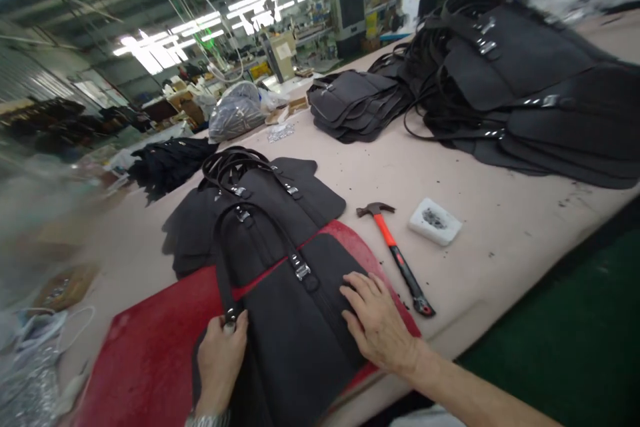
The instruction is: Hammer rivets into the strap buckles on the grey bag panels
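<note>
A black bag panel [295, 340] with a looped strap handle and silver buckles lies over a red board [145, 347] at the table's front edge. At the strap's left end, my left hand [220, 357] pinches the handle [225, 280] beside its metal fitting. My right hand [375, 320] rests on the panel's right part, fingers spread and flat. A silver buckle [301, 268] joins the handle's other end to the panel. Just beyond, more black panels with handles [250, 194] lie overlapped, partly on the red board.
A claw hammer [395, 254] with an orange and black handle lies right of the board. Near it is a white block [435, 220] holding small dark bits. Larger stacks of black panels [545, 80] fill the back right. Plastic packets [30, 380] lie at left.
</note>
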Demonstrator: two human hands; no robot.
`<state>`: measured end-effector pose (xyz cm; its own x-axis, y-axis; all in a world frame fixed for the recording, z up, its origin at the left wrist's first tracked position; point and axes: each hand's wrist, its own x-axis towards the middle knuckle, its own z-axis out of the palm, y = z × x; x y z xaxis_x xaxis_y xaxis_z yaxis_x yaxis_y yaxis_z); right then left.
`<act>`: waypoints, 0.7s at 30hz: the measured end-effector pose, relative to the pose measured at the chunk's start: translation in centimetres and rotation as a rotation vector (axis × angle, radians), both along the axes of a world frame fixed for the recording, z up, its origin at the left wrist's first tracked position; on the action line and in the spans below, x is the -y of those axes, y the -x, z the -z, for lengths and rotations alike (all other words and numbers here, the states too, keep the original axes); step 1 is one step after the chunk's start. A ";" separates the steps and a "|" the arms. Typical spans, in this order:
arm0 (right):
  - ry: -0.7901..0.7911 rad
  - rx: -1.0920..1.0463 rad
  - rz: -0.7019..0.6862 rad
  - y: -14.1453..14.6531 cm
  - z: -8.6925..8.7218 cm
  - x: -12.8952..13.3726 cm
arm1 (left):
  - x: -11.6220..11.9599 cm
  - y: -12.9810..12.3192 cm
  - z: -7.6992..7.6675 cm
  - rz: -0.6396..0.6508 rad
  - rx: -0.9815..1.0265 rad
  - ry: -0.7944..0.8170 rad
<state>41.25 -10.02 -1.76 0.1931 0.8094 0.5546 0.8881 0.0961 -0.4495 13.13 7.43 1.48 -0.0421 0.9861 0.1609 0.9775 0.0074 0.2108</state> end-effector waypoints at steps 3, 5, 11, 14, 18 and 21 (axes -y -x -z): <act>0.119 0.027 0.134 -3.1 0.0 1.7 | 2.4 0.0 0.5 -0.070 0.048 0.026; 0.214 0.035 0.276 -5.8 -0.3 1.4 | 2.8 -0.9 0.3 -0.068 0.085 0.029; 0.407 -0.399 0.430 -11.6 -1.2 -2.0 | 2.3 -2.5 -0.9 -0.003 0.206 -0.022; 0.435 -0.586 0.394 -12.3 -1.0 -2.8 | 2.9 -3.3 -1.8 -0.020 0.414 -0.118; 0.467 -0.937 0.282 -12.3 -0.5 -3.1 | 4.4 -8.4 -2.5 0.168 1.221 0.110; 0.440 -1.126 0.226 -12.0 -0.4 -3.1 | 5.0 -13.6 -1.9 0.331 1.580 0.247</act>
<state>53.29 -6.92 -1.34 0.5475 0.7718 -0.3234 -0.0390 -0.3625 -0.9312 26.71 2.40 3.43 0.2039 0.9789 0.0113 -0.2314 0.0370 0.9721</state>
